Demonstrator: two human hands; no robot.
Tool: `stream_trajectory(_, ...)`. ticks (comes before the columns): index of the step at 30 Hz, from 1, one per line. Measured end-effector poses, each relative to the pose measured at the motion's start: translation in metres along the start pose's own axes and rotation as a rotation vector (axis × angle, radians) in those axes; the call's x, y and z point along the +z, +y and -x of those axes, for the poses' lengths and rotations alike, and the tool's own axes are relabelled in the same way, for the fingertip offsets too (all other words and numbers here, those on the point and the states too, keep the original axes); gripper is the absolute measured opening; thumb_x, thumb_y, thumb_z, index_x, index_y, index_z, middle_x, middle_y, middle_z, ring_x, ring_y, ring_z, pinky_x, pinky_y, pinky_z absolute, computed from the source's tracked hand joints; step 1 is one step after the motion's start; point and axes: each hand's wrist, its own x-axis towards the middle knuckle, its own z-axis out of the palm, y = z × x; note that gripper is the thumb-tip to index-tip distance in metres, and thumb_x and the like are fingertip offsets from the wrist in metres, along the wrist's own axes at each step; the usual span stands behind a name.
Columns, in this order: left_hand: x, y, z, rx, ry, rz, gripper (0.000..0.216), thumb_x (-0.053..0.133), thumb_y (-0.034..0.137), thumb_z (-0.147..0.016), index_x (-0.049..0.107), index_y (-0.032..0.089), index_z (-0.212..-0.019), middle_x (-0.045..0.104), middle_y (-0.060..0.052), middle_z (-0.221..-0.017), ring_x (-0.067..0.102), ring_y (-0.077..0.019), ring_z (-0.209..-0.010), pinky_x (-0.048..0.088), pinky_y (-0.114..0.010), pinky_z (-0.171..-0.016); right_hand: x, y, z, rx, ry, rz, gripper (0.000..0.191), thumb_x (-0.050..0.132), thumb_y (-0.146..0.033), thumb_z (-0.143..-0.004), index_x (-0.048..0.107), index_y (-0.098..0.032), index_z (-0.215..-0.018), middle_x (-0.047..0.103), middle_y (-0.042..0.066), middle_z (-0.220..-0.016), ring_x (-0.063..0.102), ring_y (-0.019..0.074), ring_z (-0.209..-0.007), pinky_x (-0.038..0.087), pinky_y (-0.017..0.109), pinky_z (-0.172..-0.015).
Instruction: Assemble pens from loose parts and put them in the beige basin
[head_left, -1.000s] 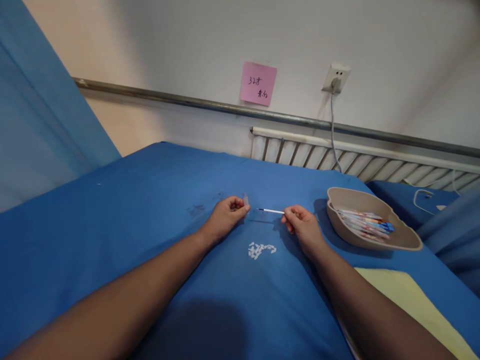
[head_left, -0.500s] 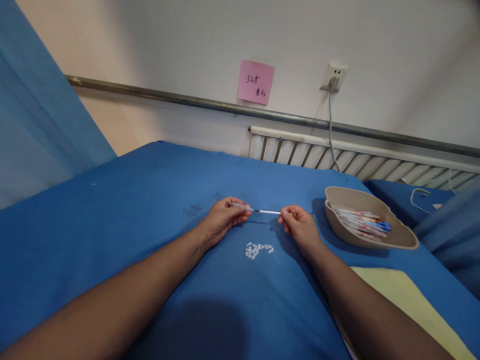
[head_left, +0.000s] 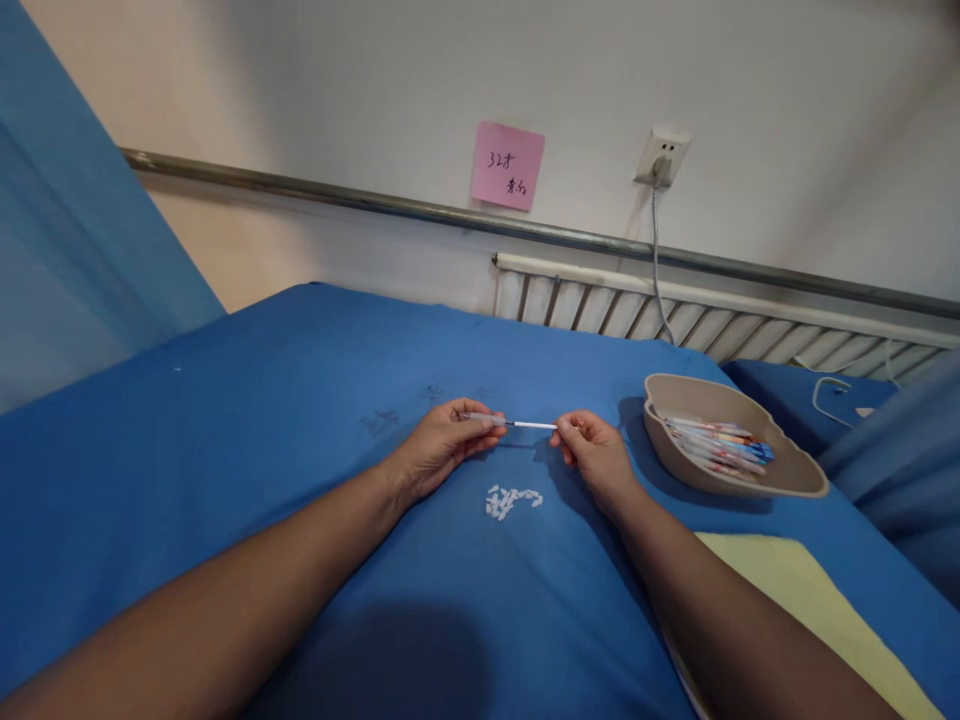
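Over a blue sheet, my left hand pinches a small clear cap at the tip of a thin white stick. My right hand pinches the other end of that stick. The stick lies level between the two hands. A small heap of several white bits rests on the sheet just below the hands.
A beige tray holding several coloured packets stands to the right. A yellow cloth lies beside my right forearm. Behind are a wall rail, a radiator, a pink note and a socket with a cable.
My left hand brought the clear cap up to the tip of the stick; a second ago the two were apart. The view drifted slightly.
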Motion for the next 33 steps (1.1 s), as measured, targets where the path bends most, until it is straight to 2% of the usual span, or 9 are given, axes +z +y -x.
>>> stream_trajectory(4, 0.004, -0.001, 0.002, 0.003, -0.009, -0.064, 0.026, 0.076, 0.013, -0.067, 0.056, 0.013, -0.084, 0.068, -0.01, -0.102, 0.068, -0.0143, -0.082, 0.056, -0.023, -0.072, 0.0, 0.001, 0.002, -0.014, -0.016, -0.005, 0.029, 0.059, -0.047, -0.074, 0.056, -0.018, -0.072, 0.059, -0.002, -0.06, 0.04, 0.0067, -0.042, 0.029, 0.02, -0.042)
stream_trajectory(9, 0.013, -0.005, 0.009, -0.005, -0.091, -0.141, 0.027, 0.078, 0.018, -0.064, 0.057, 0.013, -0.081, 0.069, -0.011, -0.101, 0.068, -0.0148, -0.08, 0.056, -0.026, -0.073, 0.008, -0.001, 0.009, -0.005, -0.173, -0.008, 0.027, 0.057, -0.046, -0.077, 0.055, -0.019, -0.073, 0.06, -0.002, -0.058, 0.041, 0.0071, -0.042, 0.03, 0.019, -0.042)
stream_trajectory(15, 0.018, -0.012, 0.012, 0.074, -0.08, -0.331, 0.021, 0.074, 0.023, -0.067, 0.061, 0.015, -0.081, 0.07, -0.003, -0.071, 0.066, -0.0121, -0.063, 0.052, -0.024, -0.063, 0.015, -0.001, 0.016, -0.039, -0.266, 0.017, 0.025, 0.053, -0.043, -0.081, 0.054, -0.02, -0.09, 0.06, -0.003, -0.059, 0.043, 0.0076, -0.041, 0.032, 0.02, -0.042)
stream_trajectory(19, 0.018, -0.01, 0.012, 0.104, -0.186, -0.513, 0.018, 0.067, 0.029, -0.072, 0.066, 0.018, -0.086, 0.07, -0.002, -0.073, 0.062, -0.0111, -0.059, 0.047, -0.022, -0.056, 0.016, -0.002, 0.018, -0.044, -0.306, 0.061, 0.028, 0.051, -0.043, -0.082, 0.053, -0.02, -0.097, 0.056, -0.005, -0.058, 0.04, 0.0074, -0.041, 0.03, 0.02, -0.041)
stream_trajectory(21, 0.019, -0.009, 0.012, 0.085, -0.217, -0.533, 0.018, 0.066, 0.031, -0.073, 0.067, 0.018, -0.087, 0.07, -0.002, -0.076, 0.061, -0.0115, -0.06, 0.047, -0.022, -0.055, 0.015, -0.005, 0.019, -0.037, -0.302, 0.063, 0.031, 0.052, -0.046, -0.081, 0.053, -0.02, -0.099, 0.052, -0.006, -0.056, 0.039, 0.0079, -0.042, 0.029, 0.02, -0.041)
stream_trajectory(25, 0.015, -0.009, 0.009, 0.025, -0.147, -0.426, 0.022, 0.068, 0.031, -0.071, 0.064, 0.016, -0.087, 0.068, -0.002, -0.075, 0.059, -0.0099, -0.059, 0.045, -0.021, -0.053, 0.01, -0.012, 0.017, -0.011, -0.221, -0.023, 0.04, 0.045, -0.055, -0.082, 0.051, -0.022, -0.102, 0.049, -0.006, -0.057, 0.036, 0.0084, -0.042, 0.026, 0.021, -0.04)
stream_trajectory(28, 0.01, -0.007, 0.005, 0.01, -0.106, -0.363, 0.027, 0.07, 0.031, -0.07, 0.062, 0.015, -0.09, 0.068, -0.003, -0.08, 0.058, -0.0085, -0.059, 0.044, -0.02, -0.054, 0.004, -0.011, 0.011, 0.015, -0.149, -0.127, 0.04, 0.038, -0.059, -0.083, 0.05, -0.022, -0.094, 0.049, -0.005, -0.057, 0.032, 0.008, -0.039, 0.023, 0.021, -0.038)
stream_trajectory(31, 0.005, -0.004, 0.002, 0.016, -0.086, -0.362, 0.03, 0.071, 0.032, -0.069, 0.062, 0.015, -0.092, 0.068, -0.003, -0.081, 0.057, -0.0082, -0.06, 0.044, -0.02, -0.055, -0.002, -0.005, 0.004, -0.004, -0.1, -0.089, 0.031, 0.05, -0.053, -0.079, 0.048, -0.022, -0.083, 0.048, -0.006, -0.057, 0.034, 0.0075, -0.041, 0.023, 0.021, -0.04)
stream_trajectory(33, 0.004, -0.002, 0.002, 0.032, -0.082, -0.391, 0.03, 0.071, 0.033, -0.069, 0.062, 0.015, -0.092, 0.066, -0.002, -0.077, 0.056, -0.0077, -0.059, 0.043, -0.02, -0.055, -0.005, 0.0, -0.001, -0.033, -0.123, -0.035, 0.029, 0.057, -0.048, -0.076, 0.049, -0.021, -0.081, 0.049, -0.006, -0.058, 0.037, 0.0074, -0.044, 0.026, 0.02, -0.043)
